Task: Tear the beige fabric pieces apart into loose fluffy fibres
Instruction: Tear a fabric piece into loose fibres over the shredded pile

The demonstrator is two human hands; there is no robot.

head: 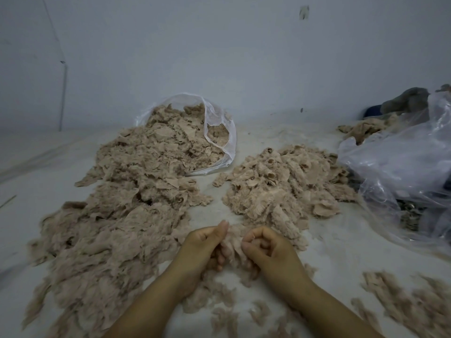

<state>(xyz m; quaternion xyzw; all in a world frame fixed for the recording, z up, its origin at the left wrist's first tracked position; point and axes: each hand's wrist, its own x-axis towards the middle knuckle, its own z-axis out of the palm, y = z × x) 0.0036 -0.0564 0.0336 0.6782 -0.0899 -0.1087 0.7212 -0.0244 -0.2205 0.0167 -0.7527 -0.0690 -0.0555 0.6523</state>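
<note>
Both hands work low on the pale floor [341, 245], just this side of the smaller fabric heap [288, 181]. The left hand [205, 242] and right hand [266, 245] each have fingers curled tight on one beige fabric piece [233, 242] stretched between them. Left of that heap sprawls the big fluffy pile [117, 211], spilling from a clear bag [219, 123].
</note>
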